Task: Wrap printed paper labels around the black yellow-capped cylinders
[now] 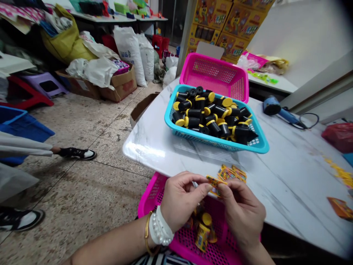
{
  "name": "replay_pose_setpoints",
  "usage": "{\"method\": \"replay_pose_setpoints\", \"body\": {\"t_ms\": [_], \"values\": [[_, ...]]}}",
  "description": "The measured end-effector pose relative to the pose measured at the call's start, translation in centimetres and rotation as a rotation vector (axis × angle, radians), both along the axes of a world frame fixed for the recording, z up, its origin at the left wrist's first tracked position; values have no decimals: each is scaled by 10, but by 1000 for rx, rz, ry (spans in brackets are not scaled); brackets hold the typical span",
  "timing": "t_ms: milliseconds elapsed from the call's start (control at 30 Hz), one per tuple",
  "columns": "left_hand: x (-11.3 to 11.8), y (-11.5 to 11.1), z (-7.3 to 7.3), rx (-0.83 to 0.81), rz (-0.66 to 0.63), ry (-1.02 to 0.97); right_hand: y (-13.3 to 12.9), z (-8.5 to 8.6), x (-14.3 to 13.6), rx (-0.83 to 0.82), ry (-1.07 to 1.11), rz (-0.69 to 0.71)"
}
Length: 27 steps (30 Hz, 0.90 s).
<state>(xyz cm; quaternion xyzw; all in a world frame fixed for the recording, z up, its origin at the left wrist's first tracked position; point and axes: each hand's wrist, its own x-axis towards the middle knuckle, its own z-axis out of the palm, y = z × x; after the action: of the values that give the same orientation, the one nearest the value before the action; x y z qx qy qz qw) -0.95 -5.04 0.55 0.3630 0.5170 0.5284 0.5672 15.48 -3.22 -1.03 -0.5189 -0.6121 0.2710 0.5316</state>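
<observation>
My left hand (183,200) and my right hand (244,211) pinch a small yellow printed label sleeve (216,183) between thumbs and fingers, over the table's near edge. Just behind it, several more label sleeves (227,173) lie on the marble-patterned table (149,147). Below my hands is a pink basket (150,195), partly covered by my arms. In it sit several small canisters with yellow caps and yellow printed labels (202,237). Farther back, a light-blue basket (215,143) holds a heap of unlabelled black canisters (194,113) with yellow caps.
Another pink basket (215,60) stands behind the blue one. A blue corded power tool (271,105) lies right of it. Small yellow pieces (340,171) are at the far right. Printed cartons (234,22) are stacked behind. A person's shoe (78,153) is on the floor at left.
</observation>
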Motion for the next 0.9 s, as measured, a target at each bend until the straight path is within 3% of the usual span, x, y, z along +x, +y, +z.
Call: {"method": "replay_pose_setpoints", "body": {"t_ms": [200, 333, 400, 500, 600, 667, 767, 900], "values": [[-2, 11, -2, -162, -40, -370, 4, -6, 2, 76, -67, 21], [0, 15, -1, -174, -80, -398, 6, -4, -7, 118, -91, 19], [1, 16, -1, -167, -112, -353, 14, 5, -9, 170, -163, 109], [-3, 19, -2, -150, -122, -269, 45, 29, 3, 255, -352, 225], [-7, 29, 0, -120, -102, -239, 99, 53, 28, 358, -661, -69], [-9, 39, 2, -101, -94, -272, 137, 64, 43, 219, -1028, -194], [-10, 55, 7, -113, -99, -310, 175, 71, 52, 125, -1160, -100], [-10, 69, 9, -189, -120, -313, 192, 81, 47, 87, -1214, -10]]}}
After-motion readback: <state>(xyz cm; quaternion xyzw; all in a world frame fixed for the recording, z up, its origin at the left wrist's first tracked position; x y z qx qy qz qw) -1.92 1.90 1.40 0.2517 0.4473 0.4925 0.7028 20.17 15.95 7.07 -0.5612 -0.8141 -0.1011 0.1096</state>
